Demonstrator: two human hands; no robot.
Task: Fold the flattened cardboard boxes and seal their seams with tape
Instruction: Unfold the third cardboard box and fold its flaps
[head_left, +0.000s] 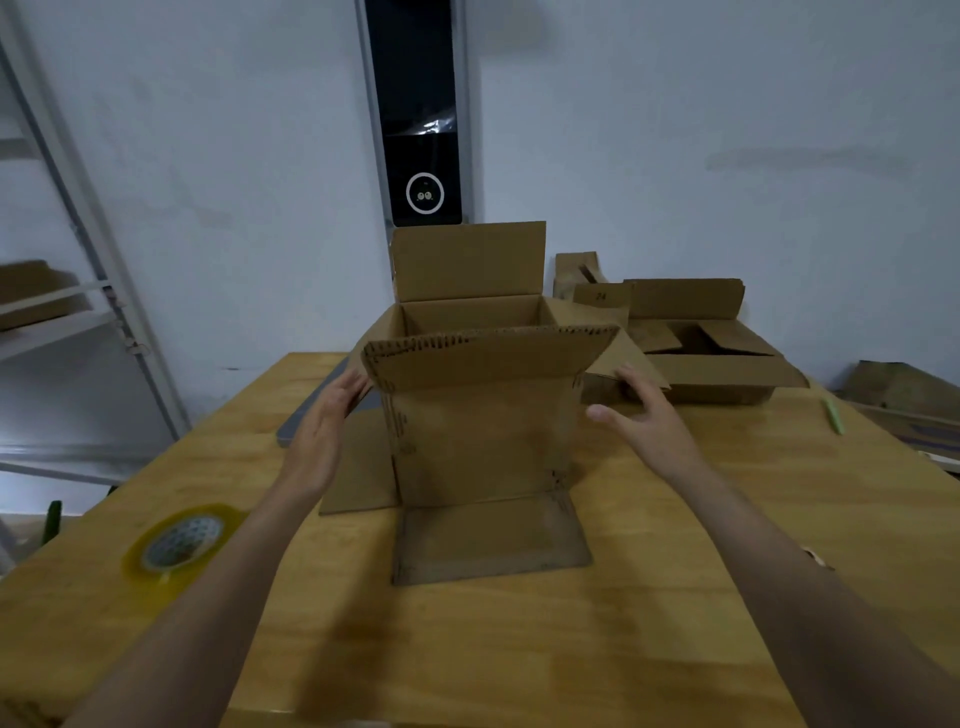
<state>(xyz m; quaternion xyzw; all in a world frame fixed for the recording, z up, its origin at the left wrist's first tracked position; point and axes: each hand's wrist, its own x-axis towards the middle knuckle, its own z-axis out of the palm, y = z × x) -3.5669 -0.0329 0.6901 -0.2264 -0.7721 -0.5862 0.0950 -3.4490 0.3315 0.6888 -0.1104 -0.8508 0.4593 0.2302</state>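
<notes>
One box (480, 441) — upright between both hands (323, 431) (647, 415)

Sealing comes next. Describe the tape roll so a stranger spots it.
Start at the wooden table. Near its left edge, left of the upright open box, lies the tape roll. It alone is round and yellowish; its neighbours are brown cardboard.

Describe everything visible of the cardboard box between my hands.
The box is brown corrugated cardboard, standing upright on the wooden table, open on top. Its far top flap stands up, the near one leans toward the camera showing its fluted edge, and the side ones splay outward. At the bottom, the near and left flaps lie flat on the table, so the bottom is not yet closed. The left hand touches the left top flap; the right hand touches the right one.
</notes>
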